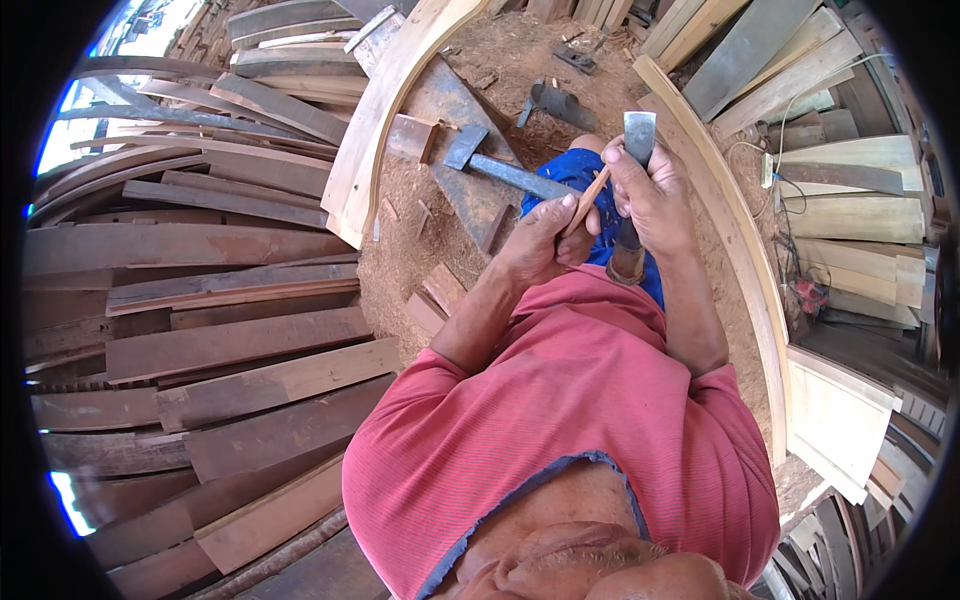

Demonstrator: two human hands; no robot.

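Note:
Between my hands is a small tapered wooden peg (592, 197), reddish brown. My left hand (548, 238) is closed on its lower end. My right hand (655, 195) is wrapped round a wide chisel (640, 128), blade pointing away from me and handle toward my lap. The right thumb reaches the peg's upper end. A hammer (520, 176) with a dark metal head lies to the left, its handle running across my blue-clad leg to the left hand. Whether that hand also touches the handle cannot be made out.
A curved pale board (385, 120) stands at front left over a rusty metal plate (455, 110). Another long curved board (735, 215) runs along my right. Stacked planks (230, 250) fill the left side. A wood block (410, 138) and offcuts (437, 297) sit among sawdust.

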